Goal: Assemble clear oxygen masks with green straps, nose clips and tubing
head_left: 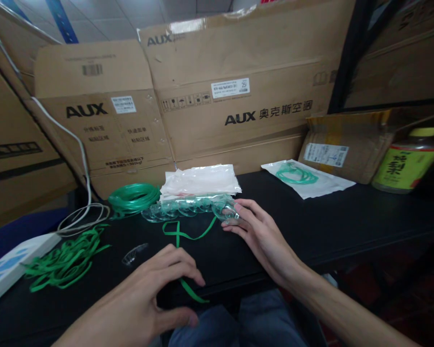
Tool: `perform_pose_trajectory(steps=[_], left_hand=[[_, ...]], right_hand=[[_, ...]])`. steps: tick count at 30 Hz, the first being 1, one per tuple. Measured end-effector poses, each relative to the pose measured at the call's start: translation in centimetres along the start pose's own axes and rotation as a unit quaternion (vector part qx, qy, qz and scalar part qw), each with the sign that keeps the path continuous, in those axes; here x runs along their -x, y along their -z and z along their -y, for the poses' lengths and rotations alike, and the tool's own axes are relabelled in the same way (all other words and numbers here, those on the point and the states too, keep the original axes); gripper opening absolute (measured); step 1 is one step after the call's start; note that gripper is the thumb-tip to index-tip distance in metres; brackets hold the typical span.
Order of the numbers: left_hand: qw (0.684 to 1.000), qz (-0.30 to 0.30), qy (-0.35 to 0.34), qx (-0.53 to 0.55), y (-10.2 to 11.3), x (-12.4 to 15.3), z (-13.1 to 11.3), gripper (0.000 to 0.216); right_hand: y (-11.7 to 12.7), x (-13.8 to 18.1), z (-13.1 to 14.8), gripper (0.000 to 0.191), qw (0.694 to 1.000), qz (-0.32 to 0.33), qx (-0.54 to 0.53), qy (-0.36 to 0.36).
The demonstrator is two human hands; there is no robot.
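My right hand [255,224] grips a clear, green-tinted plastic mask [224,208] at the right end of a row of nested masks [179,208]. A green elastic strap [190,237] trails from near that mask across the black table. It passes behind my left hand [166,289], and its end shows past the fingers. That hand is held above the table's front edge, thumb and fingers apart, with nothing visibly held. Left of it lies a small clear, ribbed plastic piece [134,253], its kind unclear.
A pile of green straps [70,258] lies beside a white power strip [20,265]. Coiled green tubing [133,196] and white packets [202,179] sit behind the masks. Farther right are a bagged tube [297,174], a carton [343,140] and a jar [407,161]. Large cardboard [238,62] stands behind.
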State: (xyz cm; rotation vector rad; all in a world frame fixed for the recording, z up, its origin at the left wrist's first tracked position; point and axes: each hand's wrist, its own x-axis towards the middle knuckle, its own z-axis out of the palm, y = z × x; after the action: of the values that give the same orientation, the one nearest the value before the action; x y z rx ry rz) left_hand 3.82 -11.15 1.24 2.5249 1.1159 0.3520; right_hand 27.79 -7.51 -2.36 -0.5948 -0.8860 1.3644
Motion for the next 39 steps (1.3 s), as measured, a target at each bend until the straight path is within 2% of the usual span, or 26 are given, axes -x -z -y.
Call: perform_pose_trajectory(steps=[4,6,12,16,22,39], left_hand=[[1.000,-0.017,-0.026,0.000,-0.7,-1.0,0.5,0.003],[0.998,-0.054,-0.030,0.017,-0.9,-1.7,0.8,0.008],[0.978,-0.198,0.018,0.063,-1.8,-3.0,1.4,0.016],[0.962,-0.262,0.023,0.069,-2.7,-3.3,1.5,0.020],[0.960,-0.271,0.009,0.074,-3.2,-3.2,1.7,0.020],[0.964,-0.248,-0.008,0.095,-3.1,-3.2,1.5,0.014]], right_hand=[[-0.3,0.2,0.2,0.037,0.999,0.012,0.027,-0.020],[-0.4,0.3,0.3,0.042,0.998,0.020,0.039,-0.034],[-0.4,0.6,0.4,0.056,0.994,0.049,0.074,-0.066],[-0.4,0.7,0.4,0.058,0.988,0.082,0.099,-0.088],[-0.4,0.7,0.3,0.050,0.982,0.089,0.159,-0.052],[-0.4,0.7,0.2,0.054,0.970,0.113,0.198,-0.080]])
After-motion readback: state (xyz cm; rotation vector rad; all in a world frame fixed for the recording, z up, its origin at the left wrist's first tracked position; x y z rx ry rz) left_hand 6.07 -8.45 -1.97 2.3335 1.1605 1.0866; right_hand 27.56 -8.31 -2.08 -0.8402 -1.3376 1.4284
